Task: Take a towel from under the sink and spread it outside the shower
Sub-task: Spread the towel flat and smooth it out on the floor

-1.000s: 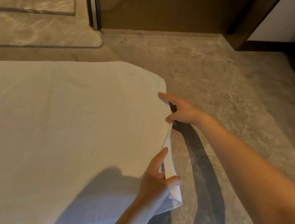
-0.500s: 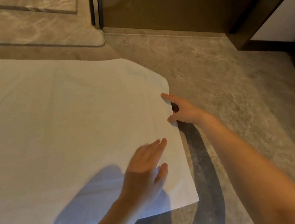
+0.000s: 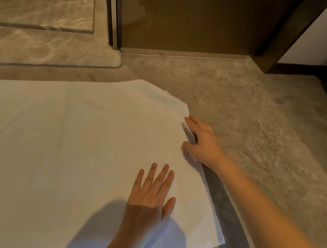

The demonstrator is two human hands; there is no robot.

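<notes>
**Towel flat on the floor, both hands on it**

Towel [image 3: 62,149], white and spread wide, lies on the grey stone-patterned floor [image 3: 255,129] just in front of the raised shower threshold [image 3: 46,53], its long far edge running roughly along that step. It reaches out of view at the left and bottom. Its right edge slants from a slightly rumpled far corner, where a second layer of cloth peeks out, down to a sharp near corner.

The left hand [image 3: 150,200] rests palm-down on the towel near its right end, fingers [image 3: 161,176] straight, slightly spread and released, gripping nothing. Its forearm throws a bluish shadow across the cloth beneath it.

The right hand [image 3: 202,144] sits at the towel's right edge, just below the rumpled corner. Its thumb and fingertips touch the cloth, with the rest of the hand over bare floor. The fingers are loosely curved and parted; no fold is pinched between them. The right arm stretches in from the lower right and casts a dark shadow band along the floor beside the towel.

Behind stands a brown door panel [image 3: 194,15], with the glass shower frame [image 3: 113,5] to its left.
</notes>
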